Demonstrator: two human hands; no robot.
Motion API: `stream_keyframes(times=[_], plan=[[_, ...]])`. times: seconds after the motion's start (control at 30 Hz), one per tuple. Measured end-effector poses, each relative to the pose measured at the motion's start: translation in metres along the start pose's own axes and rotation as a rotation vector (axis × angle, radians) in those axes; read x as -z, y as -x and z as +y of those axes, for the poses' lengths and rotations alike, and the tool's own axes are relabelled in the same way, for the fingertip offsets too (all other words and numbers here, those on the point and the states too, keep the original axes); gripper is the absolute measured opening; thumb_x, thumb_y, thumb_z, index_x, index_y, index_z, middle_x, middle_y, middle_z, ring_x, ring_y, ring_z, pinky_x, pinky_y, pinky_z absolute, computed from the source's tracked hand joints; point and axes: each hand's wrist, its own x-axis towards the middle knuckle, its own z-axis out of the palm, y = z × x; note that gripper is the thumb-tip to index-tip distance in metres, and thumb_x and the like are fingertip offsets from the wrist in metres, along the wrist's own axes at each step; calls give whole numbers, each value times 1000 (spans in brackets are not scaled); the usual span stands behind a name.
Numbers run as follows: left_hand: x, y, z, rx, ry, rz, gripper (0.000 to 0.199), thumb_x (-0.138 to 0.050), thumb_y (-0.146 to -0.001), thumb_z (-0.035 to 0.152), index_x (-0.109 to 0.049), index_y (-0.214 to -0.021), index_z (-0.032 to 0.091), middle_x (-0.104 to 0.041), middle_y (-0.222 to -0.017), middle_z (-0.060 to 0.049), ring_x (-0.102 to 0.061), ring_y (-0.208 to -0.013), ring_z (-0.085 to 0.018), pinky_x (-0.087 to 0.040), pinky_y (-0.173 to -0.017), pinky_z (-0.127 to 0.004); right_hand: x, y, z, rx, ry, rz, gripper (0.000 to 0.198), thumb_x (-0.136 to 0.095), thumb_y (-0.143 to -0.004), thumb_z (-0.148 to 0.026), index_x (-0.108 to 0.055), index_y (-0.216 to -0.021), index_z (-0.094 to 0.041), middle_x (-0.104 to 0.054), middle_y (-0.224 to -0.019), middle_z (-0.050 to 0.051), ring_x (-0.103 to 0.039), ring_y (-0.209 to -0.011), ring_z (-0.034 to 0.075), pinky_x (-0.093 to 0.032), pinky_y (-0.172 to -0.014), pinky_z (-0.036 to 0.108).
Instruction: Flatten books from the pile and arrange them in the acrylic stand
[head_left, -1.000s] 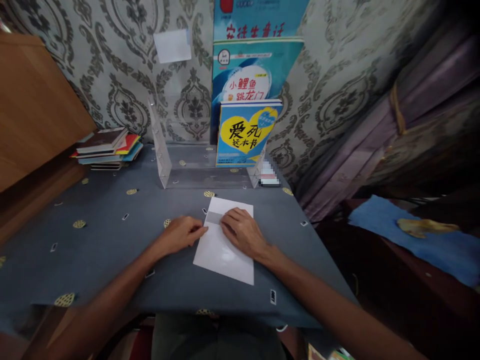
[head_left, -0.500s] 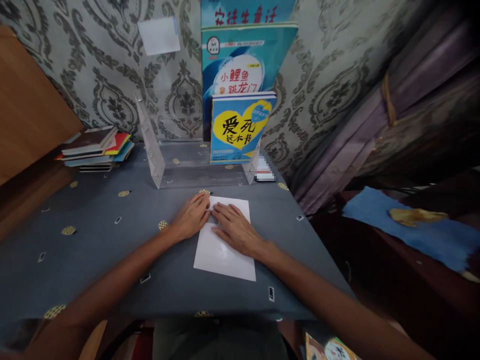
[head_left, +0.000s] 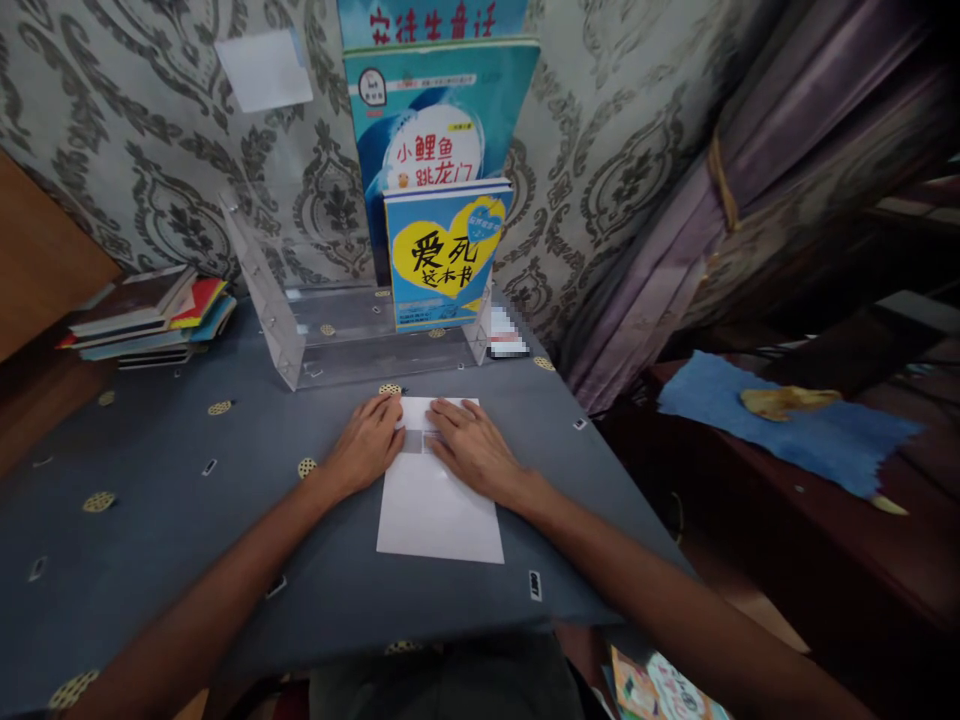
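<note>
"Where is the flat white paper [head_left: 441, 515] lying?"
"On the grey-blue patterned surface [head_left: 337, 585]. The left hand [head_left: 366, 445] and right hand [head_left: 478, 450] are resting on the paper's far end, apart, fingers loosely stretched."

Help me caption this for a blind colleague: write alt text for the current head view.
A person's left hand and right hand rest at the upper part of a white sheet on a blue-grey tablecloth. Beyond them, a blue book with a yellow heart on its cover stands in a clear holder; stacked books lie to the left.
</note>
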Motion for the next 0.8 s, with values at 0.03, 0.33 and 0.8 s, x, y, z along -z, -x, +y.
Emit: stream_keyframes(times=[0.03, 0.33, 0.8], plan=[[1, 0, 0, 2, -2, -6, 27, -43, -96, 21, -53, -120, 17, -64, -125, -14, -48, -134, -28, -43, -111, -50, 3, -1, 2, -25, 11, 0, 32, -51, -99, -24, -61, -128, -14, -61, -139, 18, -55, -133, 28, -37, -112, 52], [2, -1, 0, -3, -3, -5, 32, -44, -96, 22, -51, -126, 12, -64, -123, -17, -48, -133, -29, -42, -111, -48, 33, -6, 9, -232, 111, -51, 23, -49, -100, -20, -69, -87, -19, -76, -98, 8, -69, -90, 20, -42, -84, 30], [-2, 2, 10, 22, -41, -7, 26, -45, -94, 20, -55, -117, 19, -64, -128, -14, -55, -127, -28, -45, -109, -50, 24, -1, 14, -184, 144, 69, 19, -52, -97, -15, -69, -91, -19, -76, -98, 7, -70, -95, 21, -45, -81, 30]])
